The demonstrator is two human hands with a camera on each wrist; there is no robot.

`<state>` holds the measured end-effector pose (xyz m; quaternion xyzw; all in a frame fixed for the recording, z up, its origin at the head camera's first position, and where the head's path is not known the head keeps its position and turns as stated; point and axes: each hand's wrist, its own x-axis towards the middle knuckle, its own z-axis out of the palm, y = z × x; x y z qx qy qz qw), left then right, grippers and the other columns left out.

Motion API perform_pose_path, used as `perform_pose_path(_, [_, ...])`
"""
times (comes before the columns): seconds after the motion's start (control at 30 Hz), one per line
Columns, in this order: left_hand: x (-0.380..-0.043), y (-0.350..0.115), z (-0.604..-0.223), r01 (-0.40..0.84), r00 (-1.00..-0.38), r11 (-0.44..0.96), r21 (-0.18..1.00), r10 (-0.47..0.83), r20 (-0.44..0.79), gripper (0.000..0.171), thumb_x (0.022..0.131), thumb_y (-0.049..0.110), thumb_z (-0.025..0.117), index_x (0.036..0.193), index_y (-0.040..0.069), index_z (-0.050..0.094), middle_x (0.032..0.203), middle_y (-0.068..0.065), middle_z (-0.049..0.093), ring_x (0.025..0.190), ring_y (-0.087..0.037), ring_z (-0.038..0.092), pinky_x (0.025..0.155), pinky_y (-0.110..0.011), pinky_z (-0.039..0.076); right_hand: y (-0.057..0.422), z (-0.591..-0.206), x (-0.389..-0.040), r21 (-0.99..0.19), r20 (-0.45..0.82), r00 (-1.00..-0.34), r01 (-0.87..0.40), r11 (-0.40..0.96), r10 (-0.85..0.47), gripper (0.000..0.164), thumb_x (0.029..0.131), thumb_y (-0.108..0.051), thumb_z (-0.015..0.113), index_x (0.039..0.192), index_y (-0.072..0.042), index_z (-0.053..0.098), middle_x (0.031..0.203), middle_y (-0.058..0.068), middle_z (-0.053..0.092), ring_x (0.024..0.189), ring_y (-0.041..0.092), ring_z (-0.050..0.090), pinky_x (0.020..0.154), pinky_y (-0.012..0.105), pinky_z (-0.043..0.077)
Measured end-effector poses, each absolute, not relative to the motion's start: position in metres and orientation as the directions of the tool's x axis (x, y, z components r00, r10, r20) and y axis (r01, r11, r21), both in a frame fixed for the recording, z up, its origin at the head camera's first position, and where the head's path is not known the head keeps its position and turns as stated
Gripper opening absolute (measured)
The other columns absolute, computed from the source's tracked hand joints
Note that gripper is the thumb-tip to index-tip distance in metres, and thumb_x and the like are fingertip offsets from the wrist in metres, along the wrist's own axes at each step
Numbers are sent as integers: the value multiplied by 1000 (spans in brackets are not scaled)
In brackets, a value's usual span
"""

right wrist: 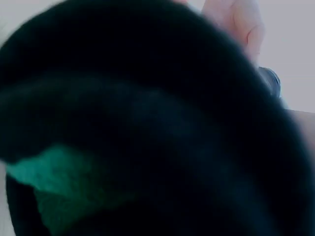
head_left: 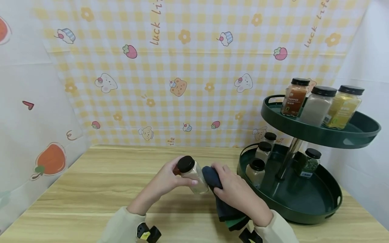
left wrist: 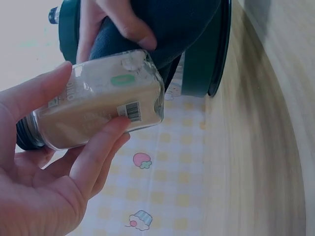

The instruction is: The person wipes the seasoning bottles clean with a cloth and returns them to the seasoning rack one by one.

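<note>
A clear glass spice jar (head_left: 194, 176) with a black lid and pale tan powder inside is held tilted above the table by my left hand (head_left: 171, 177). In the left wrist view, thumb and fingers wrap the jar (left wrist: 98, 105), and a fingertip lies by its barcode label. My right hand (head_left: 235, 189) grips a bunched dark cloth (head_left: 225, 206) with a green patch near its lower end. The cloth's upper end is right at the jar's side. Dark cloth (right wrist: 162, 123) fills most of the right wrist view and hides much of that hand's work.
A dark green two-tier round rack (head_left: 319, 135) stands at the right. Its upper tier bears a pepper jar (head_left: 294, 98), a grey-white jar (head_left: 316, 106) and a yellow jar (head_left: 343, 108). Several smaller jars stand below, including a green-herb jar (head_left: 309, 163). Patterned fabric hangs behind the wooden table (head_left: 100, 189).
</note>
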<state>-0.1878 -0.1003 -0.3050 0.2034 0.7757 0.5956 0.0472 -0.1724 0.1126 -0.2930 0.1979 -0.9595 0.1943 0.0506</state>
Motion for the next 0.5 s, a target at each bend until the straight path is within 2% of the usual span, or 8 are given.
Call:
perform_pose_path(0.13, [-190, -103, -304, 224, -910, 176, 959, 389, 142, 51, 76, 21, 77, 120, 13, 54, 107, -6, 62, 94, -20, 58, 82, -34, 46, 115, -293, -174, -346, 169, -915, -403, 847, -366, 48, 83, -14, 67, 125, -15, 44, 111, 10, 55, 81, 21, 54, 68, 38, 46])
perform_pose_path(0.23, [-190, -104, -303, 178, -917, 147, 973, 385, 109, 55, 78, 22, 75, 128, 17, 52, 118, -6, 58, 103, -21, 55, 87, -37, 44, 114, -292, -173, -350, 205, -906, -421, 837, -370, 50, 82, -16, 68, 126, -15, 45, 114, 9, 55, 86, 20, 55, 70, 38, 46])
perform_pose_path(0.37, [-190, -104, -303, 133, -924, 93, 987, 373, 89, 66, 82, 23, 71, 140, 25, 40, 134, -8, 47, 112, -22, 53, 93, -41, 43, 112, -289, -170, -364, 252, -903, -423, 830, -349, 52, 82, -17, 69, 128, -16, 45, 119, 9, 54, 94, 22, 56, 74, 39, 47])
perform_pose_path(0.5, [-189, -99, -303, 121, -929, 28, 992, 356, 104, 62, 85, 22, 67, 139, 15, 39, 135, -14, 42, 110, -21, 56, 95, -38, 45, 110, -288, -169, -381, 274, -908, -405, 831, -316, 52, 82, -17, 69, 128, -16, 45, 117, 9, 53, 94, 24, 57, 75, 41, 48])
